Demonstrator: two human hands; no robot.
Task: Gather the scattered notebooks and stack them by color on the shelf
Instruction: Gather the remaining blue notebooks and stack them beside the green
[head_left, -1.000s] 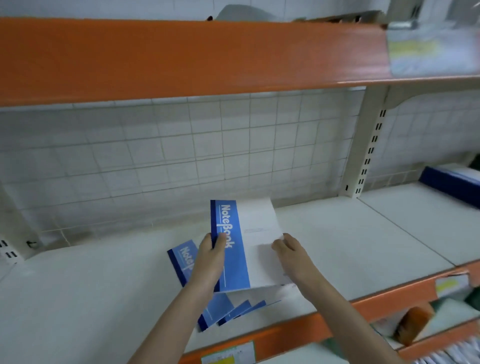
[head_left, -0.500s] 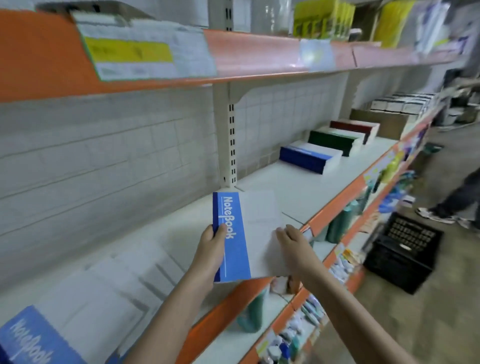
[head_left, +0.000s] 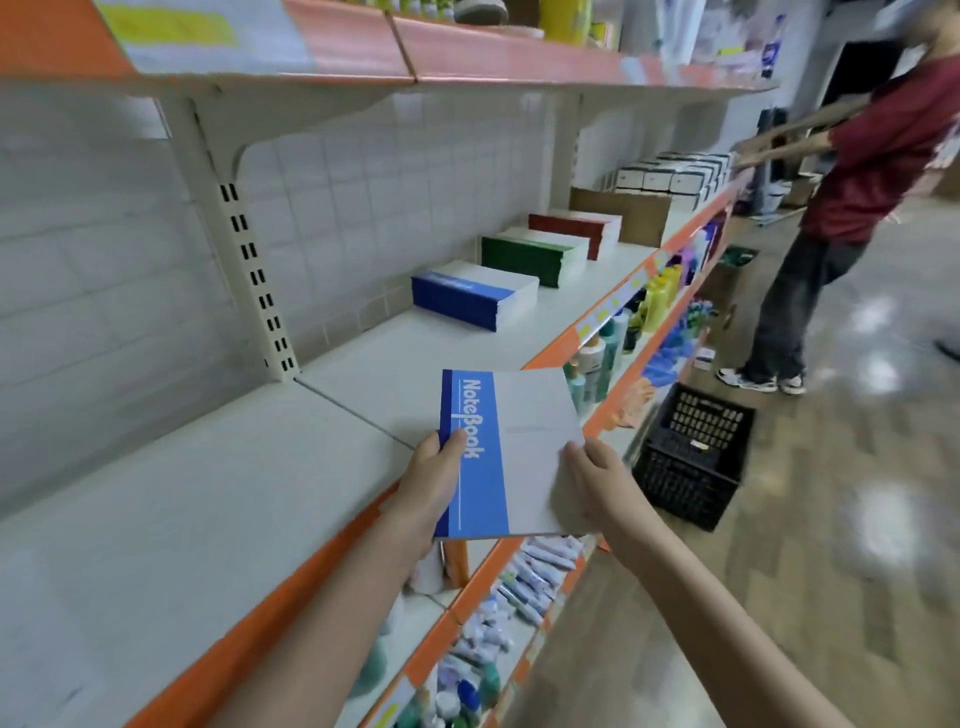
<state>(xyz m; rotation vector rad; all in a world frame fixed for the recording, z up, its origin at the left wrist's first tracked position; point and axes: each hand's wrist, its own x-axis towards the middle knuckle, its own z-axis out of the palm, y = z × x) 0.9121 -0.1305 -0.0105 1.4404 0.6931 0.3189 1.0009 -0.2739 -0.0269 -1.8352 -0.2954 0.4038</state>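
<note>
1. Two bare forearms enter from the bottom edge of the view, with no sleeve, cuff or glove on either.
2. The left hand (head_left: 434, 480) carries no ring, band or watch on the parts that show.
3. The right hand (head_left: 597, 480) is likewise unadorned, and its wrist is bare.
4. The fingernails that show are short and plain.
5. No clothing of the wearer shows in the view.

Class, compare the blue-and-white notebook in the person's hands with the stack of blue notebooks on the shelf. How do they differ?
The blue-and-white notebook is held above the shelf edge by the left hand and right hand; the stack of blue notebooks rests on the white shelf. The held one is thin; the stack is thick. Both share a blue band beside white.
</note>
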